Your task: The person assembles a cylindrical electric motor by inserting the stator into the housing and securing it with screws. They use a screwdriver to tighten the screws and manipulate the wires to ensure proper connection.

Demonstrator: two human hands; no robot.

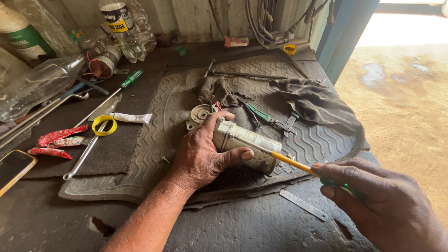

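Observation:
My left hand [203, 156] grips a dirty metal cylinder [245, 144], a small motor housing, lying on its side on a ribbed black rubber mat [154, 158]. In my right hand [378, 200], at the lower right, is a screwdriver [291, 163] with a yellow shaft sleeve and green handle. Its thin metal tip runs along the top of the cylinder toward the left end. A round metal end plate [199, 114] lies just beyond my left hand.
Dark rags [312, 100] and green-handled pliers [263, 116] lie on the mat behind. To the left are a yellow tape ring [103, 125], a white tube [133, 118], a green-handled screwdriver [126, 83], red-handled pliers [56, 140], a phone [14, 169] and plastic bottles [126, 28]. A flat metal strip [303, 204] lies near the front.

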